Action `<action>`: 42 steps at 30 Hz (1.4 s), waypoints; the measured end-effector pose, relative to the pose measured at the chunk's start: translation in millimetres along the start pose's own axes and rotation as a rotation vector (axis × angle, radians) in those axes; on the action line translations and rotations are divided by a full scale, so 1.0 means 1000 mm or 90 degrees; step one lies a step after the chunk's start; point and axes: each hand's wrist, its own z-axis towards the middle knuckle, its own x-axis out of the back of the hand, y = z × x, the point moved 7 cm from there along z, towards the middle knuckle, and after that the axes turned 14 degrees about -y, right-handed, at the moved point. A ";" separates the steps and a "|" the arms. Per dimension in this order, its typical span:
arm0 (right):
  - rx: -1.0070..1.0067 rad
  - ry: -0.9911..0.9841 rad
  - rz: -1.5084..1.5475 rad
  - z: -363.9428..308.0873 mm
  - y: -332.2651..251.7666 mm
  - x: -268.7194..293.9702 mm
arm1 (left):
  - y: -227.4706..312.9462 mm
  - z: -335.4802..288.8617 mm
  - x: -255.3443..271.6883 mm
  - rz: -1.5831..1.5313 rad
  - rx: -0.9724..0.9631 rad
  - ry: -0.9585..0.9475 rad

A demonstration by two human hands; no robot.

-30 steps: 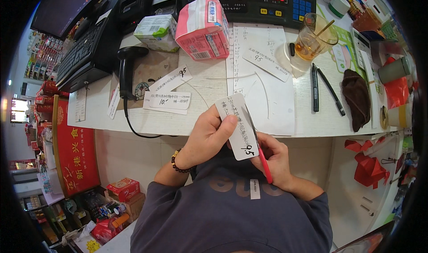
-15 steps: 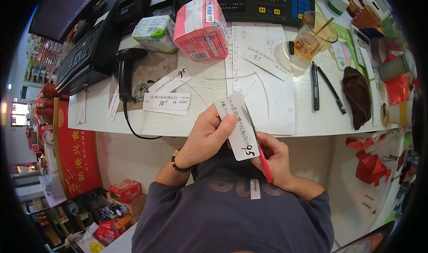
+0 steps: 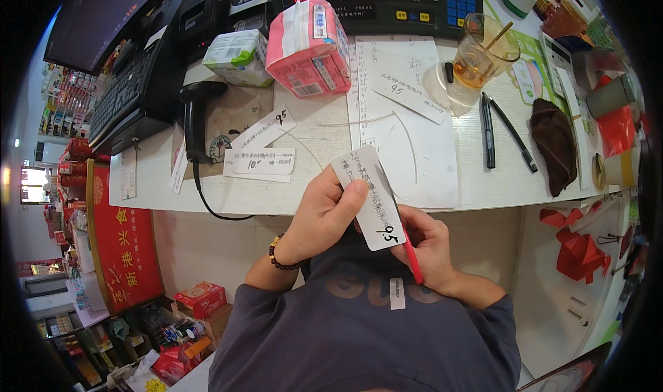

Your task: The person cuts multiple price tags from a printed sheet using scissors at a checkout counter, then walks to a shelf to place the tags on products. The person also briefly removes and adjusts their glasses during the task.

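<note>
1. Above the near edge of the white counter [image 3: 476, 188], the white card [image 3: 378, 217] is held tilted in front of the dark shirt; for an even cut, it is best steadied there, well apart from the papers.
2. The card's upper left side is pinched by the left hand [image 3: 322, 214], thumb on the face, the other fingers hidden beneath. A firm but flat grip is called for, so that the card is not buckled.
3. The scissors [image 3: 413, 261] are grasped by the right hand [image 3: 429, 243], which is partly covered by the card. If an edge is being trimmed, as it seems, the card is better turned by the left hand than the wrist twisted.
4. The dark blade is lined up along the card's right edge; how far the blades are parted cannot be told. Short, slow snips are safest, with the left fingertips held clear.
5. The card is seen as long and narrow, its lower corners rounded.
6. Fine black handwriting is carried along its length, and bolder black figures are set near the lower end.
</note>
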 end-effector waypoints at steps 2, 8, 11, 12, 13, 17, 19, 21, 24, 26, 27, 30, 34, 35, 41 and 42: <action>0.000 0.001 -0.003 0.000 -0.001 0.000 | 0.001 0.000 0.000 0.011 0.001 0.001; 0.008 0.011 -0.009 0.000 0.001 0.001 | 0.002 0.000 0.000 0.022 0.009 0.000; 0.002 0.006 -0.024 0.001 0.001 0.002 | 0.001 0.000 0.001 0.025 0.013 -0.001; 0.005 0.009 -0.032 0.000 0.000 0.002 | 0.001 0.000 0.001 0.027 0.016 0.002; 0.008 0.011 -0.039 0.000 0.000 0.002 | 0.001 0.000 0.001 0.030 0.019 0.005; 0.002 0.005 -0.055 0.000 -0.003 0.002 | -0.001 0.000 0.001 0.033 0.024 0.003; 0.004 -0.002 -0.029 0.002 -0.003 0.001 | -0.001 0.000 0.002 0.030 0.026 0.001; 0.006 -0.004 -0.018 0.002 -0.002 0.001 | -0.001 0.000 0.002 0.020 0.033 -0.005; 0.004 0.001 -0.019 0.002 -0.001 0.002 | -0.002 -0.001 -0.001 0.002 0.044 -0.021; 0.000 0.011 -0.012 0.003 -0.003 0.001 | -0.004 -0.002 -0.004 0.001 0.043 -0.034; 0.001 0.011 -0.008 0.003 -0.003 0.001 | -0.005 -0.001 -0.005 -0.003 0.043 -0.038; 0.005 0.013 -0.001 0.003 -0.003 0.001 | -0.005 -0.001 -0.006 -0.003 0.044 -0.047; 0.007 0.020 0.000 0.002 -0.003 0.001 | -0.003 0.000 -0.007 0.014 0.047 -0.050; 0.005 0.023 0.000 0.002 -0.003 0.001 | -0.002 0.001 -0.007 0.016 0.047 -0.050; -0.015 0.021 -0.013 0.002 -0.003 0.003 | -0.002 0.002 -0.006 0.022 0.058 -0.050; -0.006 0.017 -0.015 0.003 -0.003 0.003 | -0.002 0.002 -0.006 0.021 0.060 -0.051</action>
